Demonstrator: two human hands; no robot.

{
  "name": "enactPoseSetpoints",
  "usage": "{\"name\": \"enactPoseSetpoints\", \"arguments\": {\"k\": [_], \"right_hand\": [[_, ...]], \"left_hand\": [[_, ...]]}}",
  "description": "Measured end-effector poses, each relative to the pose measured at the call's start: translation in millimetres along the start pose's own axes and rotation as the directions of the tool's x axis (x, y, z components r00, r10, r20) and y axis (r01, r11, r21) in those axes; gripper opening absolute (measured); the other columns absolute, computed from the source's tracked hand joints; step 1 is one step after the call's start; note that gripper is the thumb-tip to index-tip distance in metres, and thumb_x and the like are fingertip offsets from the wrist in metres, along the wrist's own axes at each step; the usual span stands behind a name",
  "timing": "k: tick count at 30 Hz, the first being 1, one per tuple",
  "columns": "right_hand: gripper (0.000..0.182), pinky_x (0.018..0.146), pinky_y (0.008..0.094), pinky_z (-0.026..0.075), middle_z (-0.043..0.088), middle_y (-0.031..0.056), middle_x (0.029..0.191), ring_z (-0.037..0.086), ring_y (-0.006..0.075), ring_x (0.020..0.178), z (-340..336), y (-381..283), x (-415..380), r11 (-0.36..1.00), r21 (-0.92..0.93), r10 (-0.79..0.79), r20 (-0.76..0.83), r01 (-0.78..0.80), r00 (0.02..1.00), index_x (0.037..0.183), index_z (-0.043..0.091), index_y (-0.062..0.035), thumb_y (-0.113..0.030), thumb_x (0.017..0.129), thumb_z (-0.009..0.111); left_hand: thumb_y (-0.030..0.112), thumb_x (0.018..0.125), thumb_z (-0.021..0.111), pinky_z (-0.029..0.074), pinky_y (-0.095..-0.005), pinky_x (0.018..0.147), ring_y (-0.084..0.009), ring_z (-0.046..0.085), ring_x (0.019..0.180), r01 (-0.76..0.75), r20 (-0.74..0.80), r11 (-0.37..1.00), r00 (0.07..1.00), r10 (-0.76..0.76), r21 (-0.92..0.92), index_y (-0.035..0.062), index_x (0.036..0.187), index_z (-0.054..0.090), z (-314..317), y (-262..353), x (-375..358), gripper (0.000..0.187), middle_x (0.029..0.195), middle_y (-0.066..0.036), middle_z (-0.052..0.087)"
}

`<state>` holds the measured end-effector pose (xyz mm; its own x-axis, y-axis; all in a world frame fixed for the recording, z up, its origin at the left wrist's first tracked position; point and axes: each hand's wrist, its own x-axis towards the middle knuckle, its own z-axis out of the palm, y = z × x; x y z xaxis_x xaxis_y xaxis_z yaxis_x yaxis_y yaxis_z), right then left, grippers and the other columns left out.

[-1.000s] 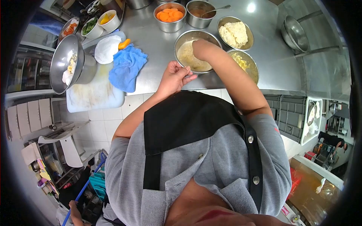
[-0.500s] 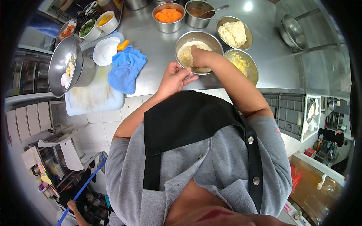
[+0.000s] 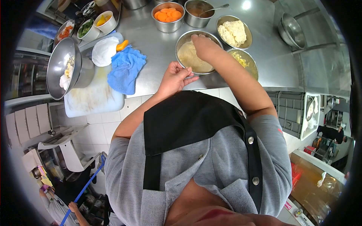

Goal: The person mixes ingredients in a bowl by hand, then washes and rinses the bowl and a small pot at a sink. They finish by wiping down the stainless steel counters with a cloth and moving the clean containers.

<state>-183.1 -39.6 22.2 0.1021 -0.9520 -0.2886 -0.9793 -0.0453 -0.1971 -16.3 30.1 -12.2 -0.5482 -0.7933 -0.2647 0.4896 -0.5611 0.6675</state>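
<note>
A steel bowl (image 3: pixel 178 51) stands near the counter's front edge with a pale beige, wet-looking mixture (image 3: pixel 192 56) inside. My left hand (image 3: pixel 176 78) pinches its near rim between thumb and fingers. Inside the bowl, by the far rim, is my right hand (image 3: pixel 203 46), its fingers curled and partly hidden; what they hold, if anything, I cannot make out. Just right of it sits a bowl of yellow bits (image 3: pixel 243 60), partly covered by my right forearm. Behind that, another steel bowl contains a pale, lumpy mass (image 3: pixel 232 33).
Orange slices (image 3: pixel 167 15) fill a steel pot at the back, beside a pot with a spoon (image 3: pixel 215 10). Leftward lie a blue cloth (image 3: pixel 126 71), a cutting board (image 3: pixel 94 101) and a tilted steel bowl (image 3: pixel 54 71). Behind me, a person's hand (image 3: pixel 72 206) grips a blue pole.
My right hand has moved from the middle of the bowl to its far rim, uncovering more of the mixture, which looks flatter. My left hand stays on the near rim.
</note>
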Motion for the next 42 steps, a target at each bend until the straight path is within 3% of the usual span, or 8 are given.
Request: {"name": "enactPoseSetpoints", "arguments": {"k": [5, 9, 16, 20, 21, 28, 29, 42], "right_hand": [[0.045, 0.086, 0.0385, 0.043, 0.056, 0.02, 0.109, 0.054, 0.034, 0.102, -10, -11, -25, 0.972, 0.001, -0.227, 0.242, 0.234, 0.943, 0.118, 0.047, -0.001, -0.001, 0.073, 0.052], [0.041, 0.089, 0.0377, 0.042, 0.054, 0.0202, 0.114, 0.053, 0.0333, 0.105, -36, -1, -13, 0.979, 0.143, -0.143, -0.015, 0.144, 0.99, 0.119, 0.047, -0.0009, -0.004, 0.078, 0.047], [0.045, 0.08, 0.038, 0.047, 0.055, 0.0219, 0.112, 0.058, 0.0304, 0.098, -25, -8, 8, 0.995, 0.031, -0.096, 0.504, 0.093, 0.859, 0.123, 0.041, 0.0018, -0.006, 0.078, 0.044], [0.045, 0.076, 0.0389, 0.047, 0.055, 0.0222, 0.112, 0.059, 0.0313, 0.095, -27, -6, 12, 0.987, 0.157, -0.101, 0.476, 0.029, 0.874, 0.121, 0.044, 0.0, -0.008, 0.077, 0.044], [0.046, 0.077, 0.0393, 0.047, 0.055, 0.022, 0.111, 0.058, 0.0318, 0.096, 12, 8, 19, 0.966, -0.067, -0.21, 0.358, 0.249, 0.91, 0.122, 0.043, -0.0004, -0.007, 0.077, 0.044], [0.046, 0.079, 0.0394, 0.046, 0.055, 0.022, 0.112, 0.057, 0.0303, 0.098, -23, -4, 7, 0.991, 0.136, -0.066, 0.525, -0.007, 0.849, 0.124, 0.041, -0.0002, -0.007, 0.078, 0.042], [0.045, 0.075, 0.039, 0.048, 0.056, 0.0218, 0.11, 0.059, 0.029, 0.094, 9, 10, 14, 0.978, -0.02, -0.174, 0.472, 0.207, 0.864, 0.123, 0.04, 0.0006, -0.007, 0.079, 0.043], [0.046, 0.084, 0.0379, 0.045, 0.057, 0.0233, 0.107, 0.057, 0.0326, 0.1, 0, 3, -2, 0.998, 0.042, 0.034, 0.388, -0.055, 0.921, 0.109, 0.051, 0.0035, -0.018, 0.07, 0.064]], "left_hand": [[0.004, 0.086, 0.054, 0.05, -0.0462, 0.084, -0.0148, 0.055, 0.079, 0.014, -0.002, 1.0, 1.0, -0.014, 0.026, 0.0062, 0.087, 0.038, 1, 1, 0, 0.016, 0.086, -0.007, 0.051], [0.004, 0.086, 0.053, 0.05, -0.0454, 0.084, -0.0147, 0.055, 0.079, 0.017, -0.001, 1.0, 1.0, -0.017, 0.025, 0.0059, 0.088, 0.038, -1, 1, 0, 0.016, 0.087, -0.007, 0.051], [0.003, 0.086, 0.053, 0.053, -0.0412, 0.081, -0.0151, 0.056, 0.077, -0.003, -0.052, 0.998, 0.999, 0.006, 0.055, 0.0048, 0.087, 0.037, 5, 1, -1, 0.016, 0.084, -0.008, 0.052], [0.003, 0.086, 0.053, 0.053, -0.0399, 0.08, -0.0152, 0.056, 0.076, -0.017, -0.032, 0.999, 0.999, 0.018, 0.033, 0.0047, 0.086, 0.038, 4, 0, -2, 0.015, 0.083, -0.008, 0.052], [0.003, 0.086, 0.052, 0.053, -0.0396, 0.079, -0.0152, 0.056, 0.076, -0.021, -0.032, 0.999, 0.999, 0.022, 0.031, 0.0047, 0.086, 0.038, 5, 0, -2, 0.015, 0.083, -0.008, 0.052], [0.003, 0.086, 0.052, 0.053, -0.0382, 0.079, -0.0153, 0.056, 0.075, -0.035, -0.042, 0.998, 0.998, 0.037, 0.043, 0.0041, 0.087, 0.038, 4, -2, 0, 0.014, 0.082, -0.009, 0.052], [0.003, 0.086, 0.052, 0.053, -0.0379, 0.079, -0.0153, 0.056, 0.075, -0.032, -0.068, 0.998, 0.997, 0.036, 0.056, 0.004, 0.087, 0.038, 6, -3, -2, 0.014, 0.081, -0.009, 0.052], [0.003, 0.086, 0.054, 0.054, -0.0371, 0.078, -0.016, 0.058, 0.075, -0.05, -0.08, 0.998, 0.995, 0.053, 0.037, 0.0038, 0.086, 0.039, 8, -3, -2, 0.014, 0.082, -0.009, 0.053]]}}
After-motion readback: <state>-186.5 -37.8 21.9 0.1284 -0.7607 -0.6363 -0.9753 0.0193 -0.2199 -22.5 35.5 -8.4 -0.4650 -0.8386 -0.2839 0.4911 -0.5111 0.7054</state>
